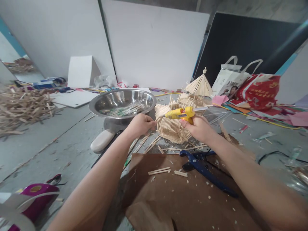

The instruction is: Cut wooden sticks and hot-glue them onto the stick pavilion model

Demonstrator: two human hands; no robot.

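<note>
My right hand (201, 128) grips a yellow hot glue gun (176, 113) by its handle, and a clear glue stick (201, 108) pokes out of its back. The nozzle points left, close to the fingertips of my left hand (142, 124). Those fingers are pinched on what looks like a short wooden stick, mostly hidden by them. Just behind the glue gun stands a model building of pale wooden sticks (170, 130), partly covered by the gun and my right hand. Its pointed stick roof (200, 84) rises at the back.
Blue cutters (207, 176) and short sticks (159, 171) lie on a brown board (154, 192). A steel basin (96, 112) holds bagged sticks, beside a white rounded object (102, 140). Scrap wood (24, 106) is piled left; bags (260, 91) stand right.
</note>
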